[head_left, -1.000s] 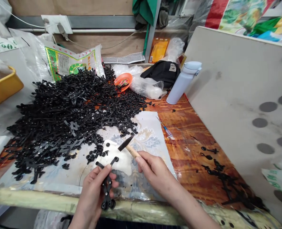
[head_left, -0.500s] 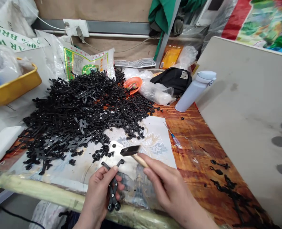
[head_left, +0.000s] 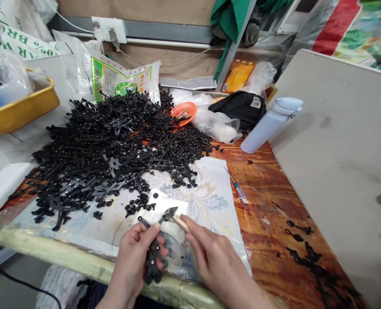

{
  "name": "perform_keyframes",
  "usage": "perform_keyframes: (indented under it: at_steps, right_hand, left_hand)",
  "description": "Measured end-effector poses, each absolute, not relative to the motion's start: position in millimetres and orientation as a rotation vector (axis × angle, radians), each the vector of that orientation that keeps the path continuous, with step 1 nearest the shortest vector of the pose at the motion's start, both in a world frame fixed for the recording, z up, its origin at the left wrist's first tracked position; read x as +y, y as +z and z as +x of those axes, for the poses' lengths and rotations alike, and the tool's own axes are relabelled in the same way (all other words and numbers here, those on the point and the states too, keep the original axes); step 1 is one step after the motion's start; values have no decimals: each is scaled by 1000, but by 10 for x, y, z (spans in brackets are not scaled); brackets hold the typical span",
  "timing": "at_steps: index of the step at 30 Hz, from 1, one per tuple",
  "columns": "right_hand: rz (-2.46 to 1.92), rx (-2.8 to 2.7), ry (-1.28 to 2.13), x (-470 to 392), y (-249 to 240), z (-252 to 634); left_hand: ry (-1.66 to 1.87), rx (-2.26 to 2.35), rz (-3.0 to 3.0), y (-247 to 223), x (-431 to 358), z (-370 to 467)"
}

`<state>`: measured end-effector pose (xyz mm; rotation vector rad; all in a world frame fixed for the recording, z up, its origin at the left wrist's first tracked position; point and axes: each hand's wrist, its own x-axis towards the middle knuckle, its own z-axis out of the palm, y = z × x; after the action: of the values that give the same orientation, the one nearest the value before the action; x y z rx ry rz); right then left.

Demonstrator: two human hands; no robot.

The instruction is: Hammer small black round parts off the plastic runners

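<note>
My left hand [head_left: 135,253] pinches a black jointed linkage [head_left: 153,255] made of crossed flat arms with round ends, held over the table's front edge. In my right hand [head_left: 212,253] is a small hammer [head_left: 179,222], gripped by its light wooden handle. Its dark head hangs over the linkage's upper right arm and hides that arm's end; whether they touch I cannot tell. Beneath lies a pale plate [head_left: 156,200] with a small black round piece on it. Several more such black pieces [head_left: 138,202] lie just left of the plate.
A large heap of black linkages [head_left: 113,137] covers the back left. Behind it stand an orange dish [head_left: 184,112] and a pale blue bottle [head_left: 269,125]. A screwdriver [head_left: 238,186] lies right of the patterned sheet [head_left: 219,201]. More black parts [head_left: 319,266] lie at the front right.
The hammer has come down and left onto or just above the linkage's upper right end. My left hand keeps its hold on the linkage. The whole view has shifted slightly.
</note>
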<state>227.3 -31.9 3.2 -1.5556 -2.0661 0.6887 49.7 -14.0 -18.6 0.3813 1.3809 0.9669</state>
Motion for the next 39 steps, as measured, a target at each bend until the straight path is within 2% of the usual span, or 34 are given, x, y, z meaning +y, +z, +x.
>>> perform_keyframes:
  at_steps: [4, 9, 15, 26, 32, 39]
  right_hand:
    - [-1566, -2002, 901, -220, 44, 2323]
    - [-1602, -1818, 871, 207, 85, 2095]
    - [-1549, -1911, 988, 579, -107, 1577]
    - [-1781, -1789, 1025, 432, -166, 1763]
    - [-1666, -1657, 1115, 356, -159, 2007]
    - [-1509, -1488, 1326, 158, -85, 2245]
  left_hand:
    - [936, 1354, 432, -179, -162, 450]
    - [797, 1408, 704, -154, -179, 268]
    - [582, 1544, 1035, -36, -115, 62]
    - [351, 1368, 1266, -68, -15, 37]
    - [242, 1294, 1135, 66, 172, 133]
    - [211, 1345, 1061, -8, 241, 146]
